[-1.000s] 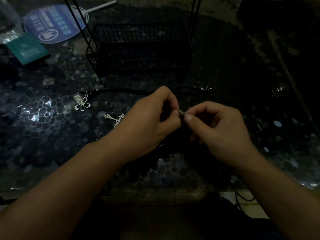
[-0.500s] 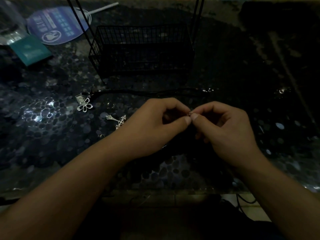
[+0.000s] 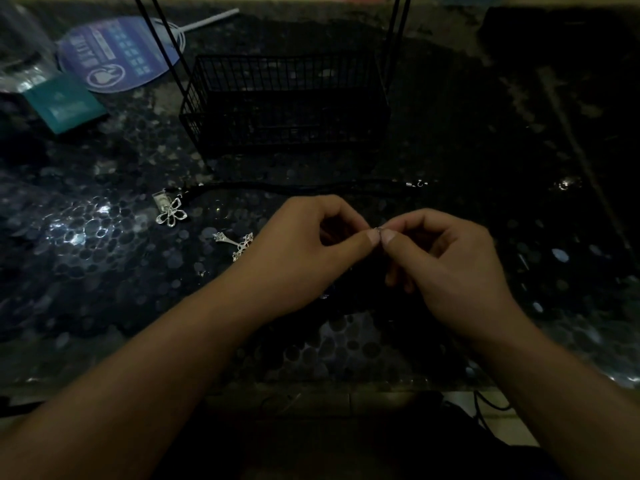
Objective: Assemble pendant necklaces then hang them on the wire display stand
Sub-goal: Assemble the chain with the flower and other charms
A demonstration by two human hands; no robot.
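Note:
My left hand (image 3: 304, 251) and my right hand (image 3: 446, 265) meet thumb to thumb above the table's middle. Between their fingertips they pinch a tiny metal clasp (image 3: 377, 230); the dark cord hanging below it barely shows. A silver flower pendant (image 3: 171, 212) lies to the left, tied to a black cord (image 3: 311, 186) that runs rightward to a small silver clasp end (image 3: 419, 183). A silver cross pendant (image 3: 237, 244) lies loose just left of my left hand. The black wire display stand (image 3: 284, 102), with a basket base and upright rods, stands behind.
A round blue hand fan (image 3: 114, 51), a teal packet (image 3: 65, 105) and a clear plastic bag (image 3: 20, 53) sit at the far left. A small shiny piece (image 3: 564, 184) lies at the right. The table has a dark pebble-patterned cover (image 3: 79, 271).
Both hands have drifted slightly toward me and closed together; the clasp end that showed between the thumbs is now nearly hidden by the fingertips.

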